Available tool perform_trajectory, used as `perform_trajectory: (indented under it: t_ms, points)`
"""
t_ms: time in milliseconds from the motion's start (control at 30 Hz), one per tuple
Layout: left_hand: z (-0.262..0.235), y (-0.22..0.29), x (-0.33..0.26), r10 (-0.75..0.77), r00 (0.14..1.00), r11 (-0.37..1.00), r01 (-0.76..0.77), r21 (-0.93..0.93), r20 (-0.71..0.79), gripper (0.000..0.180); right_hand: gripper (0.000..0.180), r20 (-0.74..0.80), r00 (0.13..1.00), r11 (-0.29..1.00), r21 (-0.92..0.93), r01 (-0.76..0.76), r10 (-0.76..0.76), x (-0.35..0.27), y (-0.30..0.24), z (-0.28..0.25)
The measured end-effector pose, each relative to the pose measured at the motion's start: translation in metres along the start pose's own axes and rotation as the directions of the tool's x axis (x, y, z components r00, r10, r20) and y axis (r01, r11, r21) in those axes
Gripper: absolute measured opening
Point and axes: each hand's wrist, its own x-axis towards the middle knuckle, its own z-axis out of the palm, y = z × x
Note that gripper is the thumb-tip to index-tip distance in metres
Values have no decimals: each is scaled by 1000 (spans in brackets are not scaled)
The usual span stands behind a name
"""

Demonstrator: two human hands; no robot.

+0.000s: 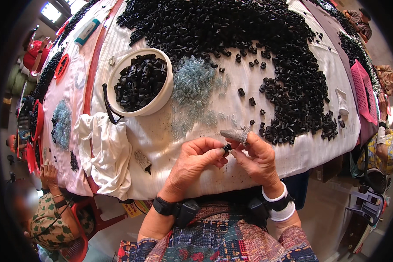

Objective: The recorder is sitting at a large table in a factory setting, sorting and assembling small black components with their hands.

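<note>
Small black part pinched between two hands above a white-clothed worktop [214,126].

Spread across the far worktop, a heap of black parts [231,30], far too many to count; then one white bowl [140,82] filled with more, a patch of pale blue springs [196,83], one white cloth [107,153]. Left hand [195,159] and right hand [256,158] both closed narrow on one black part [226,148], tiny, glossy, shape hard to make out. Grey sheath over one right fingertip [234,135].
</note>
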Motion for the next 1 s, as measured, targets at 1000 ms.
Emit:
perform_trajectory:
  t_ms: [1000]
  points:
    - [-9,6,2,-95,990,992,86,93,103,23,24,315,928,908,-294,297,-201,14,-15,-17]
